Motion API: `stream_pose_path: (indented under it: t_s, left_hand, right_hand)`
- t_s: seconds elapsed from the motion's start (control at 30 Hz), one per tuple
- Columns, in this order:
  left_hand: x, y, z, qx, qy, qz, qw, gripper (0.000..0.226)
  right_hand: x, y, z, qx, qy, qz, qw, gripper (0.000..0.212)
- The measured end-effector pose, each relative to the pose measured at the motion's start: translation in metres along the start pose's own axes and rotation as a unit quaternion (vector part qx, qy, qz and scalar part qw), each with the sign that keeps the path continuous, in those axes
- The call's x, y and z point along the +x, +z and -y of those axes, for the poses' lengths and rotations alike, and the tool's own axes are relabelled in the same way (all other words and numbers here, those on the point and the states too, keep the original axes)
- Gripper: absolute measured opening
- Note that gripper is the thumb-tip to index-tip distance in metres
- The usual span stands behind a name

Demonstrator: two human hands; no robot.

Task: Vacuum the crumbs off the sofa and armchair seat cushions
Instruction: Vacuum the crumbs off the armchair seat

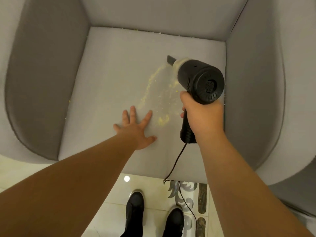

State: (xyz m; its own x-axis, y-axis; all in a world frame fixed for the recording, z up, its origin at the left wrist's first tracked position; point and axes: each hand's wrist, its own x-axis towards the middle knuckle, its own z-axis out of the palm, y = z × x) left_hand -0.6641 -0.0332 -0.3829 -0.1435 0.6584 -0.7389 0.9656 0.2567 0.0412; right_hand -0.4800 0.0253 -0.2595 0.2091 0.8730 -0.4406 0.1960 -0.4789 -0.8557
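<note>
Right hand (pixel 201 117) grips vacuum (pixel 200 81); nozzle (pixel 171 59) points away at crumbs (pixel 153 86), whose trail runs back to the flat left hand (pixel 136 129).

The seat cushion (pixel 119 69) is pale grey matt cloth with a fine weave. The armrest (pixel 42 74), at nine o'clock, is darker grey cloth. The hand vacuum (pixel 201 82) is matt black plastic. The floor tiles (pixel 111 202), at six o'clock, are glossy and reflective.

Bare forearms, black trousers (pixel 131 224), black white-soled shoes (pixel 136 199).
</note>
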Motion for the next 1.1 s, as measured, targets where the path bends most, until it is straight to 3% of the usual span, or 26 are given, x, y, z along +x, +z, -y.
stream_pose_path:
  t_s: [0.2,0.47,0.6,0.7,0.87,1.0,1.1]
  left_hand:
    - [-0.001,-0.005,0.0,0.004,-0.003,0.021,1.0,0.1]
    - [0.0,-0.002,-0.001,0.007,0.001,0.018,1.0,0.105]
    - [0.001,-0.001,-0.002,0.009,-0.001,0.02,1.0,0.105]
    - [0.001,-0.001,-0.002,0.013,-0.002,0.017,1.0,0.105]
    - [0.004,0.001,0.0,0.002,0.002,0.017,1.0,0.106]
    - [0.003,-0.001,0.001,0.002,0.002,0.024,1.0,0.106]
    - [0.002,-0.004,0.0,-0.001,0.0,0.034,0.999,0.108]
  right_hand:
    - [0.006,0.001,0.005,0.006,-0.024,-0.042,0.999,0.014]
    - [0.002,0.021,0.006,-0.021,0.005,0.042,0.999,0.017]
    - [0.006,0.031,0.011,-0.015,-0.037,0.016,0.999,0.019]
    - [0.01,0.031,0.009,0.009,-0.01,0.006,1.0,0.019]
    - [0.003,0.031,0.01,0.039,0.042,0.059,0.997,0.011]
    - [-0.012,0.024,-0.001,0.03,0.0,-0.015,0.999,0.015]
    - [-0.021,0.007,-0.012,0.059,0.028,-0.056,0.996,0.011]
